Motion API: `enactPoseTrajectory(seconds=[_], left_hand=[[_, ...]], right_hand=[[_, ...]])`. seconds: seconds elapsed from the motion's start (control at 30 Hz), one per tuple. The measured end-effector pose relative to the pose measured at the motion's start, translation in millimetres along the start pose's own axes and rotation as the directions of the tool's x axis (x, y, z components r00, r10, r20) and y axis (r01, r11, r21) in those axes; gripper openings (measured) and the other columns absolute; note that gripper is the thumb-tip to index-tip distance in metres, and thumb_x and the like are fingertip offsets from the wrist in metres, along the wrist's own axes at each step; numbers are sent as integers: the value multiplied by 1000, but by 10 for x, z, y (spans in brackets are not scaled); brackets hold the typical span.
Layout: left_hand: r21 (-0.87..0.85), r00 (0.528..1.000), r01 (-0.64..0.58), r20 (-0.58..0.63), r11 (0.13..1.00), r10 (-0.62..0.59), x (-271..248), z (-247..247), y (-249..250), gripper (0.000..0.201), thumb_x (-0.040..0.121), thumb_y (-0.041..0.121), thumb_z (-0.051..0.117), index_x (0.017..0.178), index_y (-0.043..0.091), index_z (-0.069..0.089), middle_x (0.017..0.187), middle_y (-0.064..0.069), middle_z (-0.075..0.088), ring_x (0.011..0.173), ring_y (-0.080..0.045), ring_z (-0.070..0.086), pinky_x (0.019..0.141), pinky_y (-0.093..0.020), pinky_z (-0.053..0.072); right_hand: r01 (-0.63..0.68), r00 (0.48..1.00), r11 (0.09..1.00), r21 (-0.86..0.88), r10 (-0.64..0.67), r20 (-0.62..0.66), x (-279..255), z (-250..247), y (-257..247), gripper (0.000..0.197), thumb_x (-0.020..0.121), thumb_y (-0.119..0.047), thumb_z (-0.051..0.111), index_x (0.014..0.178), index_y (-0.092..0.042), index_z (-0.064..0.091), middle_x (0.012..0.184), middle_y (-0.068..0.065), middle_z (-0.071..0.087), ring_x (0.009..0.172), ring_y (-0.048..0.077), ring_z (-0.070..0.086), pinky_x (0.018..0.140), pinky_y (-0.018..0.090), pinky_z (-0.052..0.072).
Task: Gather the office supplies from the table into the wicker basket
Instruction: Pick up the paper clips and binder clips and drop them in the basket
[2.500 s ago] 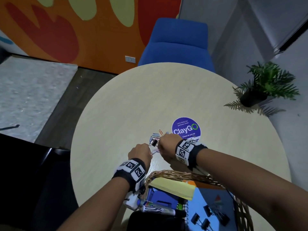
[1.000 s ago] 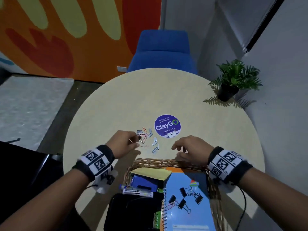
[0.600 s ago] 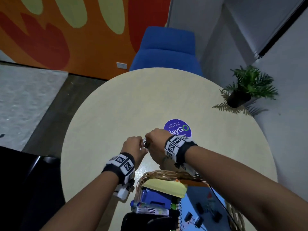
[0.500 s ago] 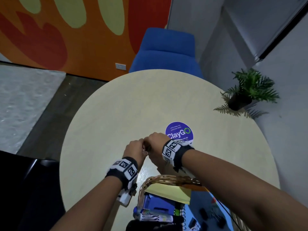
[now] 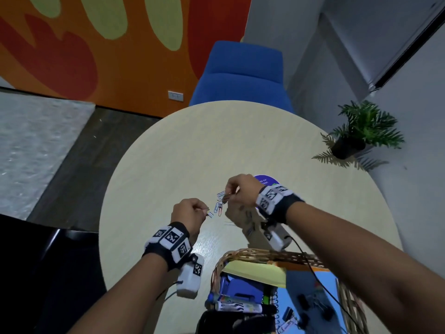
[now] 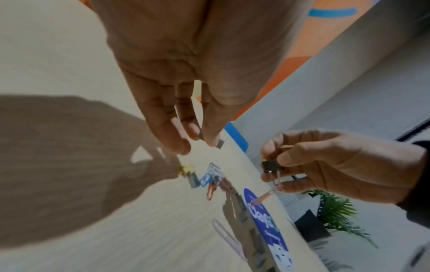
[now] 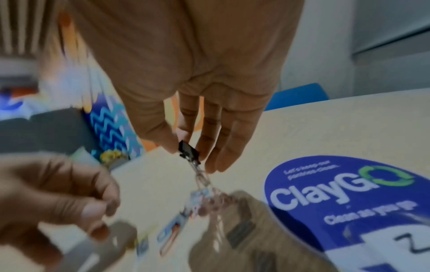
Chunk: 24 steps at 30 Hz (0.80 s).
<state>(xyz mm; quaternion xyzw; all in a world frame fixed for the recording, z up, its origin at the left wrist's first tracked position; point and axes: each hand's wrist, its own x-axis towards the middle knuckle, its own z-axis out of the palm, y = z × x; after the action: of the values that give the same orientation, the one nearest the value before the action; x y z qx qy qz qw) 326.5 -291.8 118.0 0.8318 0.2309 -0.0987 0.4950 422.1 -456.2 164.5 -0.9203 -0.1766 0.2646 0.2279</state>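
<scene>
My left hand [image 5: 190, 214] and right hand [image 5: 242, 189] hover above a round pale wooden table [image 5: 192, 150], each pinching small items from a cluster of coloured paper clips [image 5: 219, 206] between them. Nearest me, a wicker basket [image 5: 255, 253] holds a yellow notepad [image 5: 255, 271], a blue spiral notebook [image 5: 310, 297], black binder clips [image 5: 304, 303] and a marker [image 5: 237, 306]. A potted plant [image 5: 361, 131] stands at the table's right edge.

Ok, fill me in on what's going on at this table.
A person is clearing small clips off the round table. The right hand pinches a black binder clip with paper clips dangling from it. The left hand pinches another small piece. More colored paper clips lie on the table; the wicker basket already holds notebooks, binder clips and markers.
</scene>
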Motion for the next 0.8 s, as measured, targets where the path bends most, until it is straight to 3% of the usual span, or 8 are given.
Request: enactPoseTrajectory(seconds=[0.07,0.13,0.27,0.4,0.5,0.6,0.7,0.8], left_hand=[[-29,999,-27,31,999,28,-104,-100,89,13,84,3,63,77,11,69,76,-3,68,63,-14,64,58,-20,50],[-7,989,-122,80,993,122,-203,-211,206,10,85,5,63,81,12,69,81,-2,69,63,-11,62,56,-20,47],[73,923,-350,196,934,331,-559,-329,533,11,83,12,68,79,22,68,78,12,70,72,-3,64,64,-4,44],[121,832,-497,347,859,432,-1122,-137,910,7,85,14,65,83,20,67,80,13,69,72,-5,66,65,-9,46],[198,734,-616,497,762,464,-1405,148,1084,3,86,19,62,86,21,65,77,12,65,75,-12,66,72,-27,53],[295,625,-744,625,599,468,-1616,467,1185,7,89,22,58,91,18,64,87,3,71,83,-16,64,74,-30,49],[340,574,-792,699,508,426,-1743,721,1195,18,92,18,55,104,18,68,104,2,72,97,-16,63,80,-26,45],[381,586,-787,708,485,395,-1775,872,1165,29,92,14,51,116,20,65,112,-5,70,104,-24,61,83,-31,45]], right_hand=[[-10,999,990,144,16,-44,-157,-214,123,11,77,-10,69,79,-20,65,81,0,67,67,16,61,72,31,52],[16,999,939,344,2,-50,-405,-415,244,18,81,2,61,82,-15,65,77,4,65,66,22,61,71,36,53],[52,999,654,755,-27,-45,-1008,-645,415,19,87,13,54,93,-3,63,92,14,65,83,26,70,76,30,59],[81,997,453,888,-18,-81,-1466,-675,563,18,88,11,54,95,-4,62,98,18,64,98,34,66,78,29,59],[134,990,418,899,-23,-136,-1689,-671,666,18,87,11,55,95,-4,62,96,17,66,96,31,67,76,28,58],[178,983,407,896,-32,-181,-1881,-670,756,18,87,10,55,95,-5,62,97,16,65,98,31,67,77,29,58],[177,984,451,875,-57,-169,-2059,-663,802,18,88,10,54,97,-5,60,95,14,63,93,26,69,76,29,58],[148,989,523,839,-84,-122,-2278,-598,941,18,89,10,52,97,-4,59,96,11,61,89,22,70,77,29,58]])
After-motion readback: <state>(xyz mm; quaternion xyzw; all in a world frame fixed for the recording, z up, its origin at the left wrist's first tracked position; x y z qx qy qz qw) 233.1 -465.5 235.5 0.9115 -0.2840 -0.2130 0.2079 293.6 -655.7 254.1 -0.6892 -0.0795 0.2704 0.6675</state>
